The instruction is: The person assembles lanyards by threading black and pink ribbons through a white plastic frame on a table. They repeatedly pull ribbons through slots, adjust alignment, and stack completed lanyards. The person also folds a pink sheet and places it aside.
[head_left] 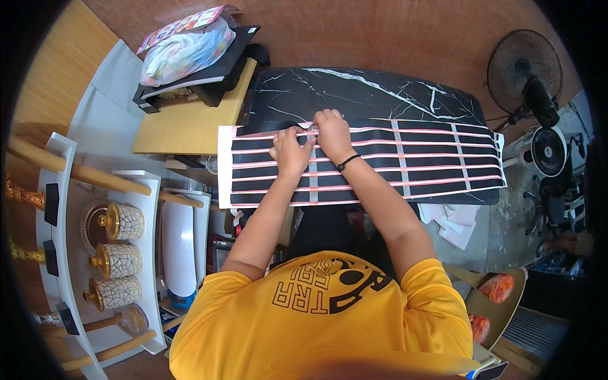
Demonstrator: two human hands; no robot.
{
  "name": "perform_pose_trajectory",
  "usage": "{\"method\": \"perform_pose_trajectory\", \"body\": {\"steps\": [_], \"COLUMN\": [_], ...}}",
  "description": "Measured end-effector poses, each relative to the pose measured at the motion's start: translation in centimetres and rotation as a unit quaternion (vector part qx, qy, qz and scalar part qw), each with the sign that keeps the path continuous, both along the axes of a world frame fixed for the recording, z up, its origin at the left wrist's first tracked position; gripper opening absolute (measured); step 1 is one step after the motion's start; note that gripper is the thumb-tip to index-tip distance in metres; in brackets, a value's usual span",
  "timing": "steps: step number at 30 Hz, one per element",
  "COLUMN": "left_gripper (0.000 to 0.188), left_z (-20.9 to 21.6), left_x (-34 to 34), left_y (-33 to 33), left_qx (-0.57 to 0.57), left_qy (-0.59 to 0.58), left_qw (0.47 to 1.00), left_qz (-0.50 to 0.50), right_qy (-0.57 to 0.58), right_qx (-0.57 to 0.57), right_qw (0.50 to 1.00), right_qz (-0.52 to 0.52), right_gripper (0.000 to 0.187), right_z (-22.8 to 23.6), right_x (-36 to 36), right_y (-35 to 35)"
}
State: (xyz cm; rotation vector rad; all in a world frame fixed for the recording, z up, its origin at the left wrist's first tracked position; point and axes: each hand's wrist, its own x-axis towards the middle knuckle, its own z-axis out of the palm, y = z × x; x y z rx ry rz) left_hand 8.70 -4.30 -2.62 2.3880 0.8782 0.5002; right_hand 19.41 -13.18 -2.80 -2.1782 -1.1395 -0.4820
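A long black panel (370, 166) with red-and-white lengthwise stripes lies across the table. Several grey cross strips (403, 166) run over its stripes, and a white band edges its left end. My left hand (292, 153) rests on the panel's far left part, fingers and thumb spread apart. Close beside it, my right hand (333, 136) has its fingers curled together at the far edge, near the top of a grey cross strip. Whatever sits between those right fingertips is too small to make out. Left of the fingers, a black flap (269, 128) along the far edge looks slightly raised.
The black marble-patterned table (361, 95) extends behind the panel. A wooden side table (190, 132) carries a stuffed plastic bag (190, 54). White shelves with gold-lidded jars (120, 259) stand left. Two fans (524, 66) are at far right; papers (451, 223) lie below the table.
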Motion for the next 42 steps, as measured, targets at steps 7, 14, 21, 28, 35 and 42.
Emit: {"method": "perform_pose_trajectory", "body": {"steps": [7, 14, 21, 28, 35, 42], "left_gripper": [0.043, 0.045, 0.039, 0.033, 0.018, 0.010], "left_z": [-0.3, 0.0, 0.1, 0.4, -1.6, 0.5], "left_x": [-0.1, 0.1, 0.2, 1.0, 1.8, -0.7], "left_y": [-0.2, -0.2, 0.1, 0.9, 2.5, 1.3], "left_qx": [0.016, 0.023, 0.039, -0.023, -0.183, -0.048], "left_qy": [0.002, 0.018, 0.013, 0.011, -0.134, -0.173], "left_qw": [1.000, 1.000, 0.999, 1.000, 0.972, 0.981], "left_qz": [-0.001, -0.002, -0.006, -0.012, -0.060, -0.077], "right_qy": [-0.032, 0.024, 0.128, 0.213, 0.266, 0.203], "right_qx": [-0.054, -0.054, -0.017, 0.087, 0.125, 0.075], "right_qw": [0.996, 0.995, 0.985, 0.969, 0.947, 0.973], "right_qz": [-0.055, -0.085, -0.117, -0.094, 0.132, 0.082], "right_gripper": [0.018, 0.022, 0.021, 0.023, 0.025, 0.011], "right_z": [-0.1, -0.3, -0.1, 0.5, -0.7, -1.4], "right_x": [-0.5, -0.1, 0.2, 1.7, 2.0, 0.9], "right_y": [0.5, 0.8, 1.6, 1.7, -2.6, -2.0]}}
